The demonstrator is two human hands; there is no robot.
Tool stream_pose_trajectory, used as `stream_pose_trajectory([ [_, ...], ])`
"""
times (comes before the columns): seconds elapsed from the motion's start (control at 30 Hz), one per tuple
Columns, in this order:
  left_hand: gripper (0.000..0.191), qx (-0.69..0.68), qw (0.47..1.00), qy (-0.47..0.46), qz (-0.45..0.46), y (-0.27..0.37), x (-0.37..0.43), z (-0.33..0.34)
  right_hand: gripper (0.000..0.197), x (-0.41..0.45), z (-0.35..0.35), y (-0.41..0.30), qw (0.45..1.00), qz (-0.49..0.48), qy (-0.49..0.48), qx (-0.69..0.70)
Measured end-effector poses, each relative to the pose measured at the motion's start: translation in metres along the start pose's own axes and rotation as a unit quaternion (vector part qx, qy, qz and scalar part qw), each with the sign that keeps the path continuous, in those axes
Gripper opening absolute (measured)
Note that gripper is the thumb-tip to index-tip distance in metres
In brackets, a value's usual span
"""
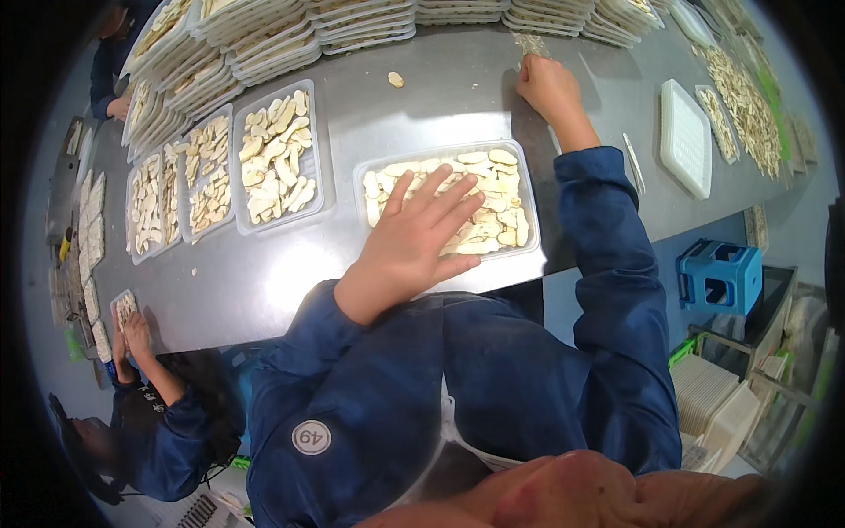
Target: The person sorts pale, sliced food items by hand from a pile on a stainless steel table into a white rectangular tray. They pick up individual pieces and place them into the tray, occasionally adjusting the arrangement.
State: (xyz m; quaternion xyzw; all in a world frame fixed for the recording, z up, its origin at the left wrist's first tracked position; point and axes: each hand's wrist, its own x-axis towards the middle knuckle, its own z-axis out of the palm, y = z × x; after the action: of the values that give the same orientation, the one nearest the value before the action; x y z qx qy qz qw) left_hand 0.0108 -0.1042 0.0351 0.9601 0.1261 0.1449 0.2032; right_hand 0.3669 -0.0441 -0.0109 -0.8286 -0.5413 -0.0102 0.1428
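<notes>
Spread flat, my left hand (422, 234) rests on pale dried slices in a clear plastic tray (533, 198), with its fingers apart. The slices (505, 173) lie side by side over the tray's bottom. My right hand (549, 86) reaches to the far side of the steel table, fingers curled down by a small clear bag or film (530, 44) with bits in it; whether it grips this cannot be told. One loose slice (395, 80) lies between the hands and the stacked trays. White tweezers (634, 163) lie right of my right sleeve.
Tall stacks of filled trays (366, 30) line the steel table's (231, 284) far side. More filled trays (277, 158) stand at left. An empty white tray (686, 138) and a slice pile (743, 109) are at right. Co-workers' hands (135, 333) show at left. A blue stool (719, 277) stands below right.
</notes>
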Motion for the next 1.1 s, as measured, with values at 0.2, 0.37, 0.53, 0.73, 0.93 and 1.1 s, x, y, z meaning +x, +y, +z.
stream_pose_trajectory([
  [0.2,0.073,0.007,0.999,-0.033,0.016,0.002,-0.005,0.005,0.032,-0.012,-0.018,0.001,0.996,0.049,-0.024,0.073],
  [0.37,0.071,0.019,1.000,-0.012,0.014,0.003,-0.005,0.002,0.033,-0.018,-0.015,-0.006,0.997,0.061,-0.040,0.041],
  [0.53,0.070,0.028,1.000,-0.005,0.013,0.007,-0.008,-0.002,0.028,-0.018,-0.003,0.005,0.999,0.029,-0.021,0.039],
  [0.73,0.069,0.033,0.999,-0.001,0.012,0.009,-0.010,-0.001,0.024,-0.048,-0.024,-0.009,0.998,0.015,0.002,-0.069],
  [0.93,0.069,0.030,0.999,-0.003,0.016,0.011,-0.007,-0.002,0.023,-0.063,-0.022,-0.004,0.999,0.006,0.036,0.000],
  [1.1,0.072,0.056,0.998,-0.011,-0.005,0.006,-0.011,-0.001,0.024,-0.054,-0.018,0.001,0.991,0.057,-0.056,0.103],
])
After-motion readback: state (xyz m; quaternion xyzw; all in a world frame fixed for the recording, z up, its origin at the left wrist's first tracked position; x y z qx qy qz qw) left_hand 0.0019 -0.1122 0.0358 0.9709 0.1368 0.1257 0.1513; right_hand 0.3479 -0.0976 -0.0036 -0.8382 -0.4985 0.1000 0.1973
